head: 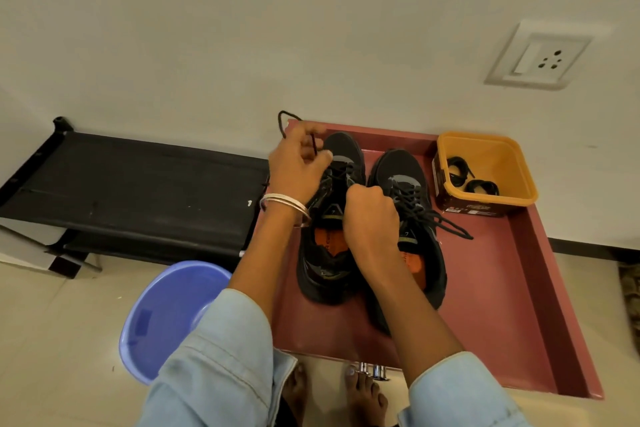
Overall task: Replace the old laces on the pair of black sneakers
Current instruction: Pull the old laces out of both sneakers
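Observation, nearest first: the right hand (372, 215) is closed in a fist over the tongue area of the left sneaker (329, 218), fingers curled under; it appears to pinch the lace there, though what it actually grips is hidden by the knuckles. The left hand (298, 166), bangles at the wrist, is curled round a freed length of the old lace (287, 121), which loops up past the far left corner of the red tray (502, 305). The right sneaker (408, 218) stands just beside its partner near the tray's middle, fully laced, its lace ends trailing toward the right edge. At the far right corner sits the orange tub (512, 163) holding coiled black laces (471, 178), judged to be the replacements.

Assessment: unlacing of the left sneaker is under way; the other is untouched.

Risks:
- A sharp pull by the left hand may drag the unsteadied shoe toward the tray's left edge
- The lace tip may snag in an eyelet if drawn at an angle
- Old and new laces are both black; dropping the removed one near the tub invites a mix-up
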{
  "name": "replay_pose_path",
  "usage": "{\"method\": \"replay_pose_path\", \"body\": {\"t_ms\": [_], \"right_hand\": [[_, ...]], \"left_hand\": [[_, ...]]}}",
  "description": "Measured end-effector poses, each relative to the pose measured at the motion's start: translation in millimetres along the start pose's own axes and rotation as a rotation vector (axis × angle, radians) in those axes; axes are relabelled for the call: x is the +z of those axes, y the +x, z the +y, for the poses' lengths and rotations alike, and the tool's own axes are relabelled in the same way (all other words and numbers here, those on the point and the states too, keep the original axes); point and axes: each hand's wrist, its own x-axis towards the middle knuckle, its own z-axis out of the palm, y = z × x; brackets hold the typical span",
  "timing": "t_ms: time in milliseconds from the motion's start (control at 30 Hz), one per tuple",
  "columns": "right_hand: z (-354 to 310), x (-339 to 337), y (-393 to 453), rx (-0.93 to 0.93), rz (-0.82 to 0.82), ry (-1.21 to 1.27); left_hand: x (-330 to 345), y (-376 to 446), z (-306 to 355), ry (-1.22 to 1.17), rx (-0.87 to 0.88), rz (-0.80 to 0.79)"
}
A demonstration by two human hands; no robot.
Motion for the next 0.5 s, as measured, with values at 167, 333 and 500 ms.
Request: {"method": "replay_pose_path", "body": {"t_ms": [167,333,500], "right_hand": [[1,-1,-3,0.013,0.002,-0.008],[2,0,-1,0.025,-0.010,-0.006],[3,2,-1,0.037,-0.006,-0.015]], "left_hand": [[18,-2,-8,0.570,0.039,-0.293],[27,-8,4,0.780,0.052,-0.237],[22,-5,1,0.558,-0.049,0.001]]}}
